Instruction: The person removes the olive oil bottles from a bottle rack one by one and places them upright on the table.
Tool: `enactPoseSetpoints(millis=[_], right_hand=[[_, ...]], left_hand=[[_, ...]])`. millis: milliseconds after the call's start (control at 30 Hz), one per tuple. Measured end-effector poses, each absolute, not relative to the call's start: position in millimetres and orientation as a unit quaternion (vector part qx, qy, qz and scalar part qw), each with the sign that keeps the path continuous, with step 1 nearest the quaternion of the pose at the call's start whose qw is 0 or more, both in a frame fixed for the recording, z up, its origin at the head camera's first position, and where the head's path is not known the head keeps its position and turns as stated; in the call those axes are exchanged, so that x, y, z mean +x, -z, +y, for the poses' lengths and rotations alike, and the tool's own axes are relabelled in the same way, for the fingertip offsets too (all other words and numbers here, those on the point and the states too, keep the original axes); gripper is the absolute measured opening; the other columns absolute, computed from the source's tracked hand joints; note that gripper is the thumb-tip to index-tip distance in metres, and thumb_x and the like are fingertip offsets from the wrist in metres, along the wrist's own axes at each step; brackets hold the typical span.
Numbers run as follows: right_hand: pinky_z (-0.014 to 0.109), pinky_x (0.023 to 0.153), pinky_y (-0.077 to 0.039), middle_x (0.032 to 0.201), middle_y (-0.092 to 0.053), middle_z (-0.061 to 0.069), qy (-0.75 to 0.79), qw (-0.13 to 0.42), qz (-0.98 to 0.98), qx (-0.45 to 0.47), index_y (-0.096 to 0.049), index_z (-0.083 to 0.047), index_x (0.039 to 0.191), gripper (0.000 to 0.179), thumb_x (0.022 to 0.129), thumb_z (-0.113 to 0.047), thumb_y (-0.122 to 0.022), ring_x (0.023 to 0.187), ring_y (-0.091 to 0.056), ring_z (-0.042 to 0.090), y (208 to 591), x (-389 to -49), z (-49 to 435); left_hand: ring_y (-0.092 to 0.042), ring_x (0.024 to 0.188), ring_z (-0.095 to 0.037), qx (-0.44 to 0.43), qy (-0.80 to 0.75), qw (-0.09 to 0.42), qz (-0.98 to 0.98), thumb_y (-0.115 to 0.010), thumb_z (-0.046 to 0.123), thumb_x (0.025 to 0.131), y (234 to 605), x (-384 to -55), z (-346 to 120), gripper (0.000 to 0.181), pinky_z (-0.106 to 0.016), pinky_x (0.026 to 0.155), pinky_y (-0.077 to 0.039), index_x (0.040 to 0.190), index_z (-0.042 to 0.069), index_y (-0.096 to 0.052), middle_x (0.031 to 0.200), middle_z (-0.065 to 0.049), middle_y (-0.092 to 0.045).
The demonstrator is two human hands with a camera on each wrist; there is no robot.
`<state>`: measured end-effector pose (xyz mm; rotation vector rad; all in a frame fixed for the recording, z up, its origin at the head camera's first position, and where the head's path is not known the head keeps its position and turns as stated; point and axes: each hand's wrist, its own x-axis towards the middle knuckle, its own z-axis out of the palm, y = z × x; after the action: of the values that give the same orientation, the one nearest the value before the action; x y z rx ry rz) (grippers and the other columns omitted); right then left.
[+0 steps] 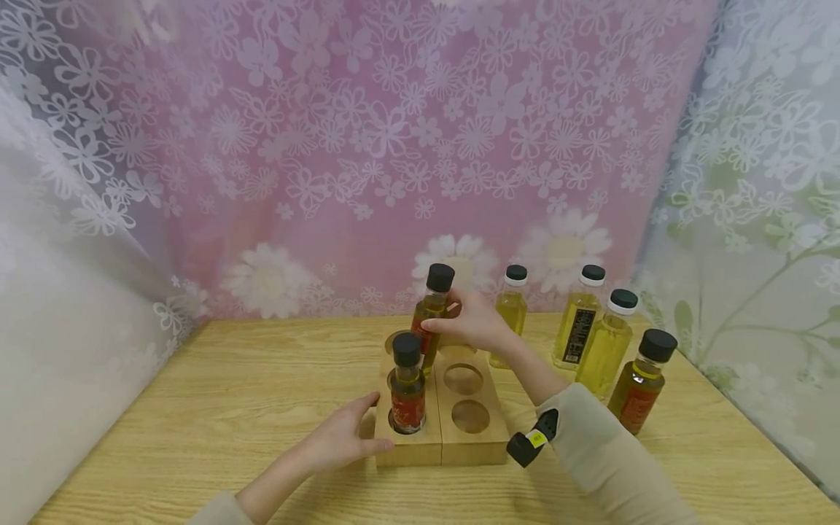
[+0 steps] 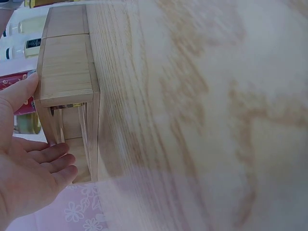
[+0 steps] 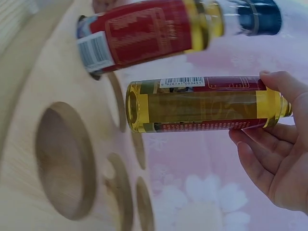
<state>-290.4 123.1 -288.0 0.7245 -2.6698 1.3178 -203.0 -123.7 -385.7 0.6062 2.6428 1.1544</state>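
A wooden rack (image 1: pixel 472 453) with round holes in two columns stands on the table. In its front left hole sits an upright dark-capped oil bottle (image 1: pixel 408 410) with a red label. My right hand (image 1: pixel 477 321) pinches a second red-label oil bottle (image 1: pixel 428 354) near its shoulder, thumb on one side and fingers on the other. The right wrist view has that bottle's base just above the holes, apart from the wood. My left hand (image 1: pixel 341 441) rests against the rack's left front corner, with the thumb at its upper edge and loosely straight fingers by its hollow side (image 2: pixel 72 130).
Three clear bottles of yellow oil with black caps stand right of the rack: one at the back (image 1: pixel 510 313), one with a black label (image 1: pixel 577 332), one nearer (image 1: pixel 604 354). Another red-label bottle (image 1: pixel 636 401) is at the far right. A flowered curtain (image 1: pixel 394 182) hangs behind.
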Motion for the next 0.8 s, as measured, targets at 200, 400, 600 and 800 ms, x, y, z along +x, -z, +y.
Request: enactPoseSetpoints(millis=[200, 400, 600, 800], right_hand=[[0.038, 0.075, -0.051, 0.106, -0.063, 0.008, -0.419, 0.064, -0.876, 0.231, -0.058, -0.008, 0.116, 0.047, 0.08, -0.035, -0.073, 0.091, -0.062, 0.024, 275, -290, 139], [0.043, 0.077, -0.05, 0.111, -0.061, 0.012, -0.403, 0.067, -0.89, 0.202, -0.056, -0.008, 0.12, 0.049, 0.081, -0.034, -0.072, 0.094, -0.06, 0.028, 265, -287, 156], [0.044, 0.08, -0.049, 0.112, -0.06, 0.016, -0.391, 0.065, -0.901, 0.178, -0.055, -0.003, 0.123, 0.054, 0.082, -0.036, -0.07, 0.098, -0.058, 0.03, 262, -286, 178], [0.043, 0.076, -0.05, 0.108, -0.061, 0.016, -0.381, 0.079, -0.905, 0.173, -0.056, -0.004, 0.121, 0.054, 0.081, -0.037, -0.071, 0.095, -0.059, 0.03, 265, -284, 199]], left_hand=[[-0.036, 0.126, -0.042, 0.204, -0.387, 0.093, 0.894, -0.071, 0.041, 0.08, 384, -202, -123, 0.089, -0.057, 0.099, -0.032, 0.141, -0.008, -0.028, 0.141, -0.024, -0.036], [-0.036, 0.126, -0.042, 0.205, -0.39, 0.093, 0.893, -0.072, 0.04, 0.08, 384, -201, -123, 0.089, -0.057, 0.099, -0.032, 0.141, -0.008, -0.028, 0.141, -0.025, -0.036], [-0.035, 0.127, -0.043, 0.203, -0.392, 0.094, 0.892, -0.072, 0.04, 0.08, 384, -201, -123, 0.089, -0.057, 0.098, -0.032, 0.141, -0.008, -0.028, 0.141, -0.024, -0.035], [-0.035, 0.127, -0.042, 0.2, -0.386, 0.093, 0.896, -0.071, 0.042, 0.079, 385, -201, -123, 0.09, -0.057, 0.099, -0.031, 0.141, -0.007, -0.028, 0.141, -0.024, -0.036]])
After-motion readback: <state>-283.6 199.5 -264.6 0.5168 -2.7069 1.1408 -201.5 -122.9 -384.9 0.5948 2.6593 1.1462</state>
